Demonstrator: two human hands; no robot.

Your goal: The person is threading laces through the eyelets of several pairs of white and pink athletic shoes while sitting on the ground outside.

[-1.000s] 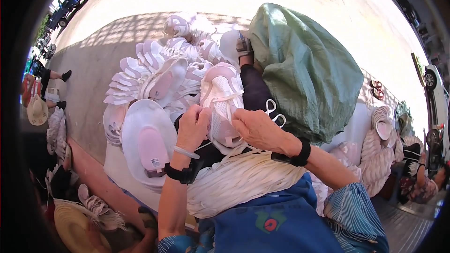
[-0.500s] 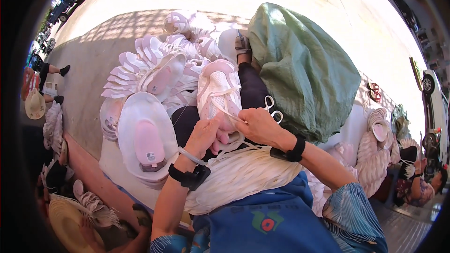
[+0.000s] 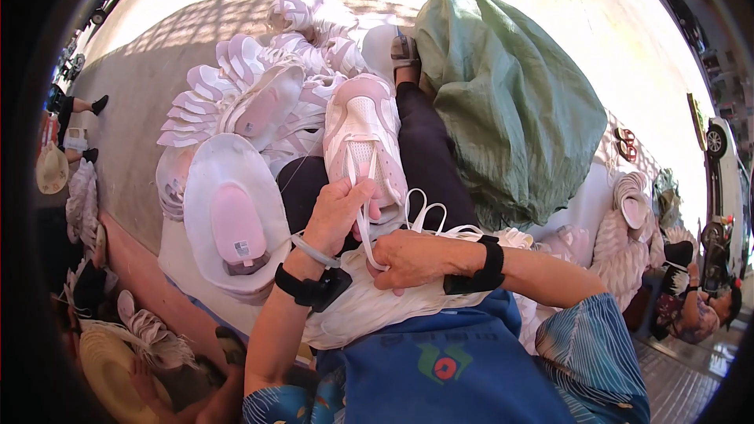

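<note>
A white and pink sneaker [image 3: 360, 110] rests on my lap, its toe pointing away from me. A flat white shoelace [image 3: 364, 224] comes out of its front and runs down in a loop. My left hand [image 3: 338, 216], at the shoe's opening, is closed with the lace between thumb and fingers; some of its fingertips are hidden. Below and to the right, my right hand [image 3: 412, 259] pinches the lower part of the same lace. Beneath both hands, a thick bundle of white laces [image 3: 345, 322] lies over my lap.
Left of my knees, pink and white shoe uppers [image 3: 212, 106] are stacked beside a shoe stack with a pink insole [image 3: 236, 216]. A large green sack [image 3: 510, 110] stands on the right. Other people sit at both sides, with a straw hat [image 3: 118, 369] at lower left.
My right hand has moved down and toward me, drawing the lace out long from the shoe. My left hand stays by the opening. The whole view has shifted slightly.
</note>
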